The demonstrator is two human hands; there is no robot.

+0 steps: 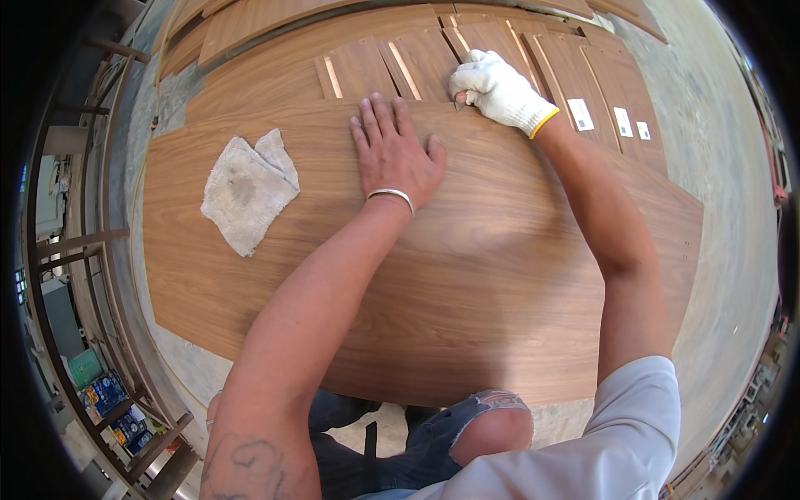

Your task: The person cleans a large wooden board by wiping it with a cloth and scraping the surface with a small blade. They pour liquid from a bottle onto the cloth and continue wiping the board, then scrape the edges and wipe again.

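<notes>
A large wood-grain panel (467,292) lies flat before me. My left hand (396,154), bare with a bracelet at the wrist, rests palm down on it, fingers spread toward the far edge. At that far edge, right of the left hand, my right hand (500,90) wears a white knit glove with a yellow cuff. Its fingers are closed around a small blade (459,106); only the dark pointed tip shows beside the panel's edge, and the rest is hidden in the glove. A folded greyish-white rag (250,192) lies on the panel's left part.
Beyond the far edge lie several narrower wood-grain boards (358,71), some with light grooves and white labels (581,114). More long panels (283,29) are stacked farther back. A dark metal rack (83,242) stands at the left. Concrete floor (733,250) shows at the right.
</notes>
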